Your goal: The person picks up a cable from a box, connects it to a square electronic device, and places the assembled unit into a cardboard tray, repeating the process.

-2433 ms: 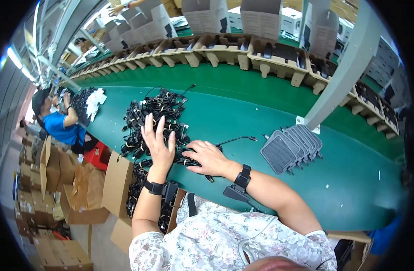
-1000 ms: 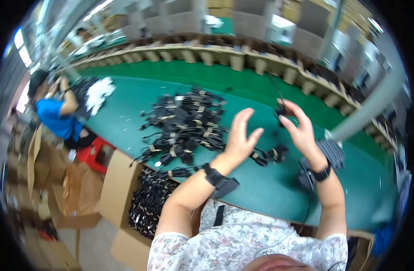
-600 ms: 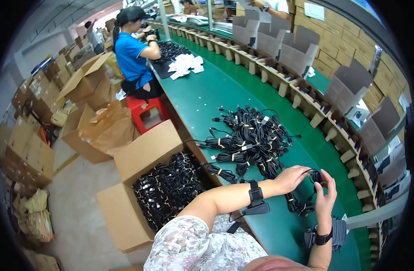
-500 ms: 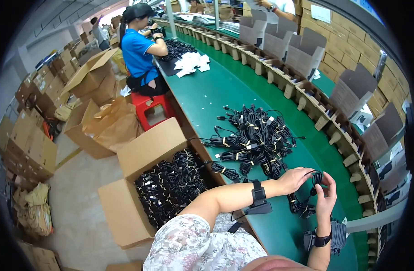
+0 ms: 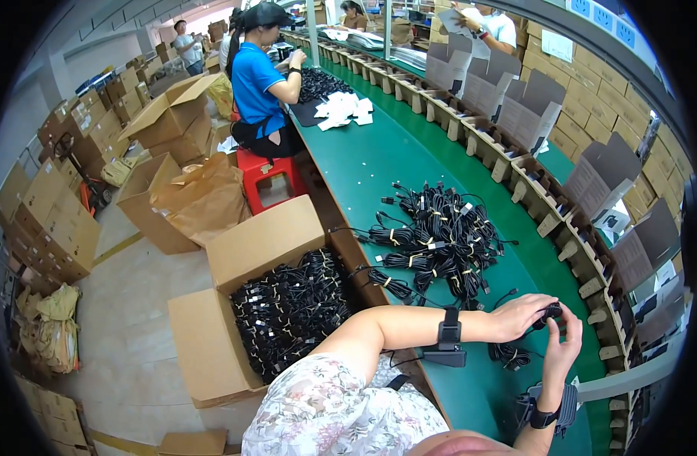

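Note:
A small coil of black cable is held between my two hands above the green table. My left hand grips it from the left, fingers stretched toward it and partly hiding it. From the right, the thumb and fingers of my right hand pinch around the coil. A cable end pokes up beyond my left hand. Below my hands lies a black cable bundle. Further up the table is a large heap of tied black cables with pale ties. Many more cables fill an open carton at my left.
A green table runs away from me, with a row of cardboard holders along its far right side. A co-worker in blue sits on a red stool near white papers. A grey metal bar crosses at lower right.
The looped cable stood upright between my fingers; now it is more compact and partly covered. My left hand has closed in on it. The whole view has shifted slightly.

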`<state>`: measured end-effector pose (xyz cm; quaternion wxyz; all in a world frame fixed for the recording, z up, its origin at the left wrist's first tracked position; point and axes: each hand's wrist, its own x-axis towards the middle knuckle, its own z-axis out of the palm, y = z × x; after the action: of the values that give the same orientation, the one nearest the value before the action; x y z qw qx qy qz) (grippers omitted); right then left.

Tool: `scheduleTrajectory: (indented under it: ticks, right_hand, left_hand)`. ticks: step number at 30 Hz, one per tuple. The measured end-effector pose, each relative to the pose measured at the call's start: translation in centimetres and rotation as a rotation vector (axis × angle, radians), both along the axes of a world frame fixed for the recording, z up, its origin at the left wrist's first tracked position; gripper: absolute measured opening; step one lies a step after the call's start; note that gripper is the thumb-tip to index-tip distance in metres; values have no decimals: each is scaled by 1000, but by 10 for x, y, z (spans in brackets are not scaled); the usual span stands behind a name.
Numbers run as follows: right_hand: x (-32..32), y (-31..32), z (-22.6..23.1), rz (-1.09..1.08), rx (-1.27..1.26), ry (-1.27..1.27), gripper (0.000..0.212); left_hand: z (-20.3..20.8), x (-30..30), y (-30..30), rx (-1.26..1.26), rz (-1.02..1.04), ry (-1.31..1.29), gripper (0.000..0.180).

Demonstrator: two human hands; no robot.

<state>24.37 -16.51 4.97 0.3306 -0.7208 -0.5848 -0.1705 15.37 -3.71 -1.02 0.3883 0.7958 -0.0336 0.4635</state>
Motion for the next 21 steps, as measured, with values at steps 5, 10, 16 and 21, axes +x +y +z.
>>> scheduleTrajectory:
  ticks: [5, 10, 16, 21]
  right_hand:
    - [12, -7, -8, 136, 202, 779, 20]
    - [24, -17, -18, 174, 124, 1033, 24]
    - [-9, 1, 48, 251, -298, -297, 57]
    - [11, -14, 16, 116, -445, -282, 54]
  left_hand:
    - [17, 11, -13, -149, -106, -29, 37]
    - [4, 16, -10, -564, -439, 319, 43]
    - [-13, 8, 22, -654, -647, 667, 44]
    - [11, 11, 22, -937, -906, 838, 36]
